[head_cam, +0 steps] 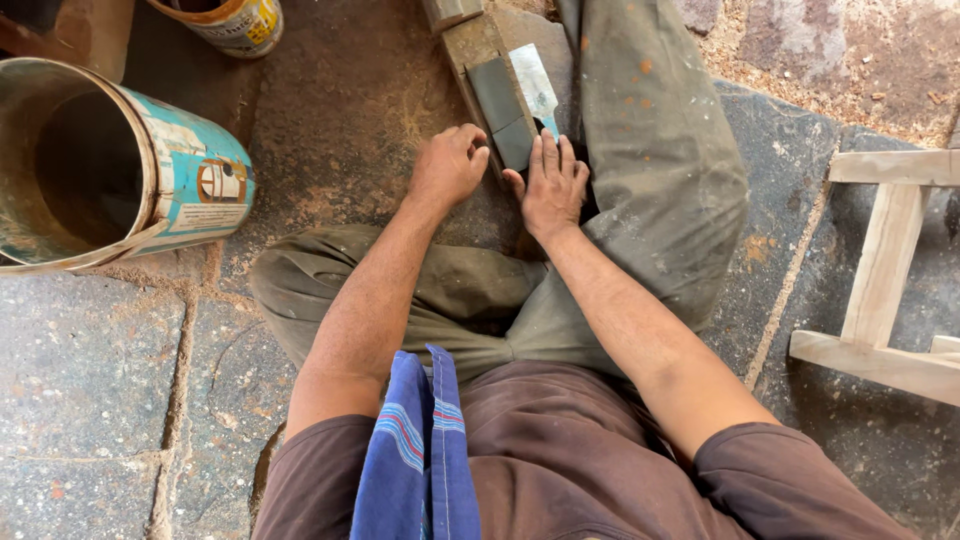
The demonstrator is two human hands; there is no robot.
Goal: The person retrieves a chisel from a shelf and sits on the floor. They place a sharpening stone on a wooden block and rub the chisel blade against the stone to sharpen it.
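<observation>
on the stone floor (90, 380) ahead of the folded legs, a flat blade (533, 82) lies on a dark sharpening stone (500, 100). the right hand (553, 185) presses flat, fingers spread, gripping nothing; the left hand (448, 165) is curled loosely just beside the stone, seemingly empty. keeping the blade flat and the pressure even would likely serve best.

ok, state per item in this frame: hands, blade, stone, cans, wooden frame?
left hand: loosely curled, resting beside the sharpening stone, holding nothing visible
right hand: flat, fingers pressing the blade's near end
chisel blade: lying flat on the stone
sharpening stone: flat on its wooden block, on the floor
large can: on its side, open mouth, looks empty
small can: upright, open, contents unclear
wooden frame: lying on the floor, untouched
</observation>
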